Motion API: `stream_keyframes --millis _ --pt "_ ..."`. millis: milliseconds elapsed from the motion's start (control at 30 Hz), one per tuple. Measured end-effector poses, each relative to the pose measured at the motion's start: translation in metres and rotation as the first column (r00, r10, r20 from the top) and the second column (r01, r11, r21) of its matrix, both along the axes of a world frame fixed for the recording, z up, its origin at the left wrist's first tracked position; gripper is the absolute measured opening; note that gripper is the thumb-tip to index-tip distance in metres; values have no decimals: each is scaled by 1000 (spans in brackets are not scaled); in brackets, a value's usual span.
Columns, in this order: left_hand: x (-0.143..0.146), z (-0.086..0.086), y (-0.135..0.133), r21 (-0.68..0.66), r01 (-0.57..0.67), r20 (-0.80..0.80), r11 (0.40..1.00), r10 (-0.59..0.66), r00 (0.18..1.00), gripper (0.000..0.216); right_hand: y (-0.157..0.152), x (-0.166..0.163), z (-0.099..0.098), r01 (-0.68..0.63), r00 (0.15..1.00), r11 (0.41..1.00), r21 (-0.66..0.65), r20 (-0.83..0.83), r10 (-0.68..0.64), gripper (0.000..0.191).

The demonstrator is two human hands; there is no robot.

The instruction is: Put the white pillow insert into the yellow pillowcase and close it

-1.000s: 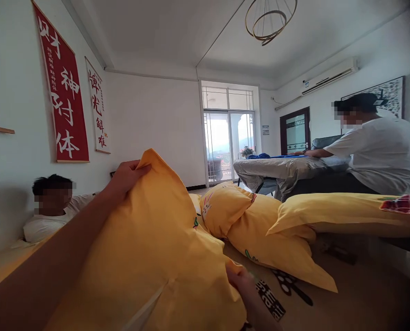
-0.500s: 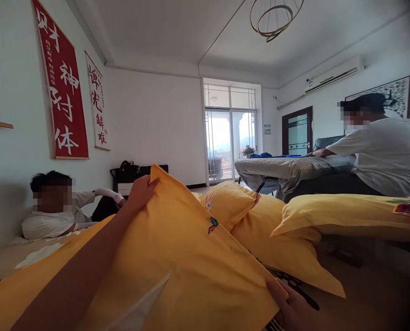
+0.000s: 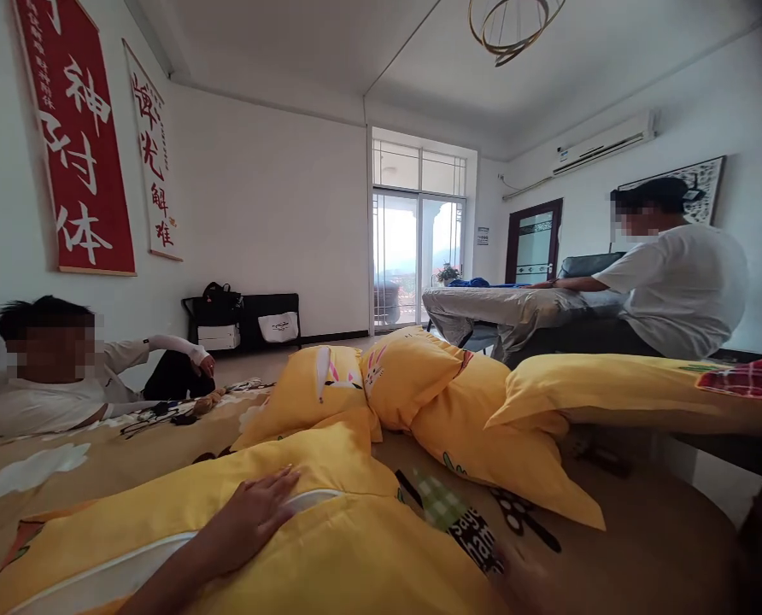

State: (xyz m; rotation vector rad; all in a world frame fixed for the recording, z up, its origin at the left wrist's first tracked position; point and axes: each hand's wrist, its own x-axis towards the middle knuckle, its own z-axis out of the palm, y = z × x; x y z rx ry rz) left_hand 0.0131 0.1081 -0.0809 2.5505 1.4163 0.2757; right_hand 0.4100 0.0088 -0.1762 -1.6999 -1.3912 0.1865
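A yellow pillow (image 3: 348,547) lies in front of me at the bottom of the head view. White filling or lining (image 3: 99,576) shows through a long slit in its case. My left hand (image 3: 249,517) rests on the pillow beside this slit, fingers stretched out and holding nothing. Low on the right, my right hand (image 3: 518,576) is smeared by motion at the pillow's right edge. Its fingers cannot be made out.
Several yellow pillows (image 3: 413,376) are heaped ahead on the patterned bedding (image 3: 227,436). One person (image 3: 48,376) reclines at left; another (image 3: 682,265) leans over a plastic-covered table (image 3: 483,303) at right. A red plaid cloth (image 3: 746,376) lies at far right.
The yellow case that was held up by its corners is down flat. My left hand has let go of its corner and come down onto the pillow. The view has shifted slightly right.
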Motion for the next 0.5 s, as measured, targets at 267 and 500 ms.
stream_keyframes --millis 267,500 --pt "0 12 -54 155 -135 -48 979 144 988 36 29 -151 89 -736 602 675 -53 407 687 55" --pt "-23 24 -77 29 140 -214 990 -131 968 17 64 -184 87 -771 394 564 -295 474 787 37"
